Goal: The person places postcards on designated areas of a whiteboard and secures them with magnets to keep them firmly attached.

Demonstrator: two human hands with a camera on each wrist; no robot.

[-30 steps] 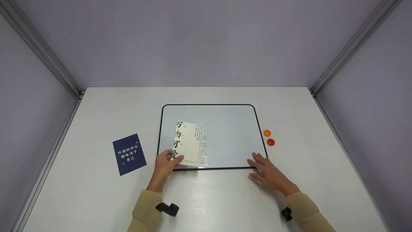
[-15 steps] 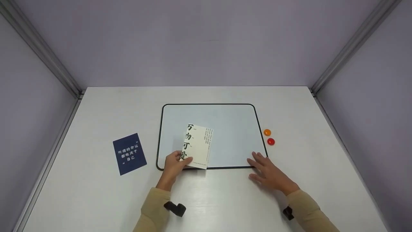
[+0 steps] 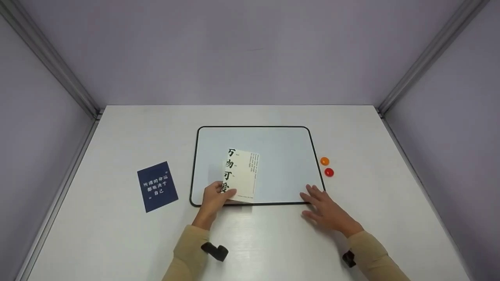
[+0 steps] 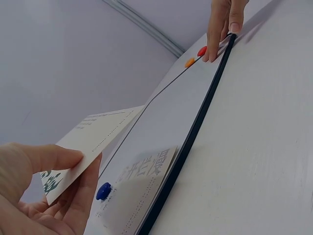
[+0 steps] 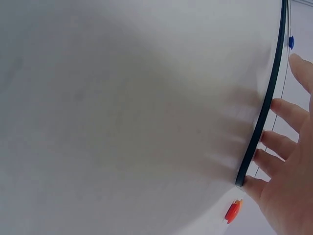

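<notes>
My left hand (image 3: 214, 197) pinches a cream card (image 3: 244, 171) with dark green characters between thumb and fingers, tilted above the whiteboard (image 3: 285, 156). In the left wrist view a second pale card (image 4: 134, 196) with grey characters lies on the board beneath the held one, by its front edge; from the head view it is almost wholly covered. A blue magnet (image 4: 103, 191) sits on the board at that card's far side. My right hand (image 3: 330, 212) has its fingers spread, with fingertips on the board's front right corner and black rim (image 5: 266, 105).
A navy card (image 3: 158, 187) with white characters lies on the white table (image 3: 121, 234) left of the board. Right of the board are an orange magnet (image 3: 324, 161) and a red magnet (image 3: 329, 172). Grey walls (image 3: 250, 54) enclose the table's back and sides.
My left hand has moved right with the cream card, covering the grey characters of the card beneath; in the last half second it shifted only slightly. My right hand stays in place.
</notes>
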